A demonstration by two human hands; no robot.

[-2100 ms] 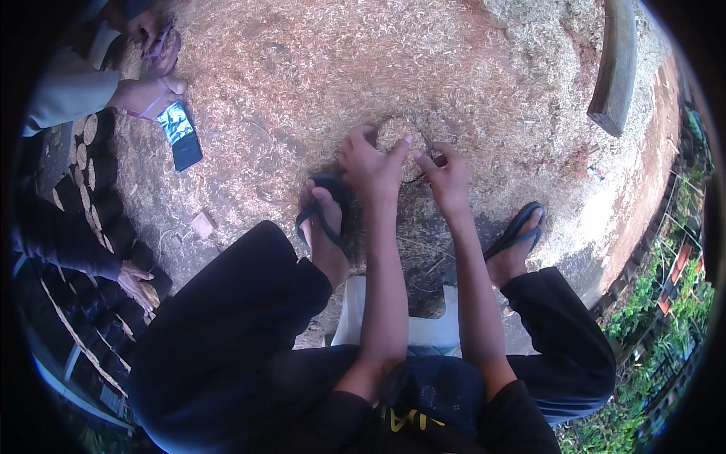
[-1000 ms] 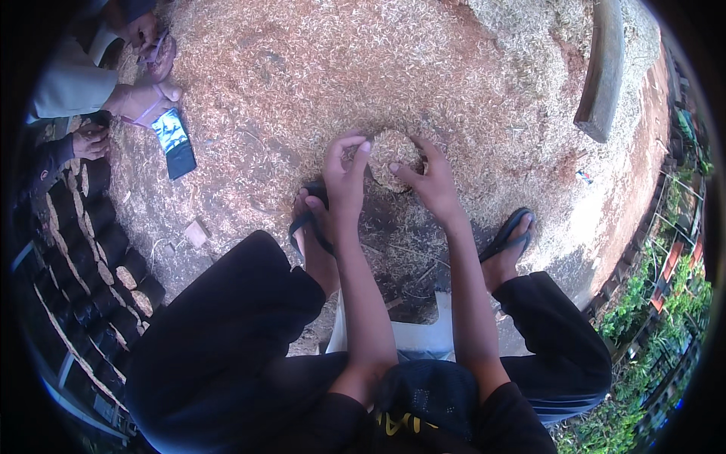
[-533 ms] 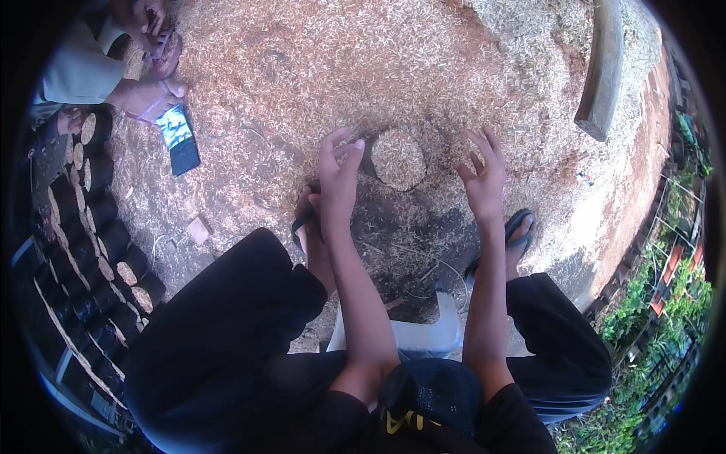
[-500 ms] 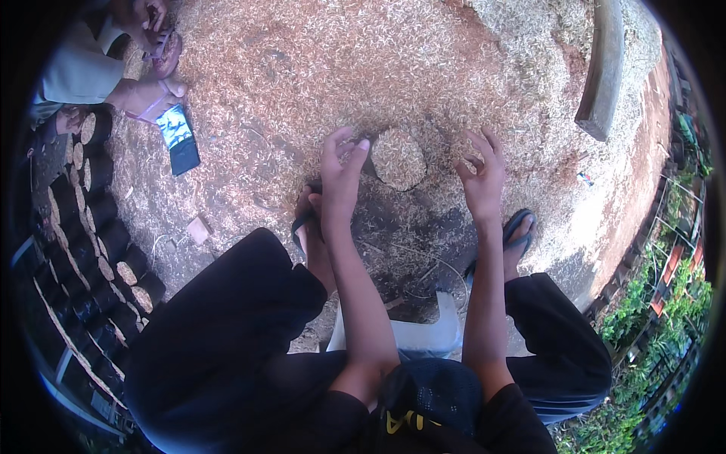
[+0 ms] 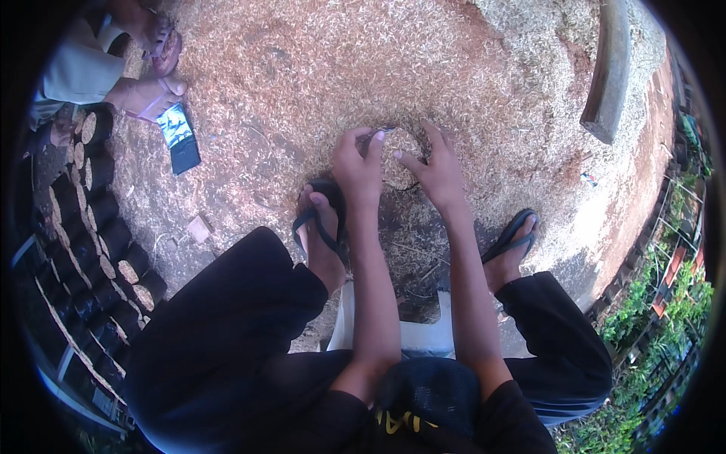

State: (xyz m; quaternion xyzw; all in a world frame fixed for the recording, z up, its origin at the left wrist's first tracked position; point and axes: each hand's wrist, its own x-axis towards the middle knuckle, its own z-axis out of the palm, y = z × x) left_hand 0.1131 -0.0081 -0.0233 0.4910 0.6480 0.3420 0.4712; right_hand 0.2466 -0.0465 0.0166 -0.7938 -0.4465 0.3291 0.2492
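A round black plastic bag (image 5: 399,175) filled to the top with pale husks stands on the ground before me, between my feet. My left hand (image 5: 360,166) grips its left rim, the thumb near the bent fingers. On the opposite side, my right hand (image 5: 442,172) has its thumb over the husks and its fingers curled around the right rim. The hands and fingers hide much of the bag's rim and sides.
Husks cover the ground. Rows of filled black bags (image 5: 113,238) stand at left, near a co-worker's foot (image 5: 147,97) and a dark packet with a shiny top (image 5: 180,140). A wooden beam (image 5: 607,72) lies far right; green plants (image 5: 650,363) grow at right.
Both hands have closed in on the bag, the right moving left and the left moving slightly right, and now take hold of its rim. My left foot shows more.
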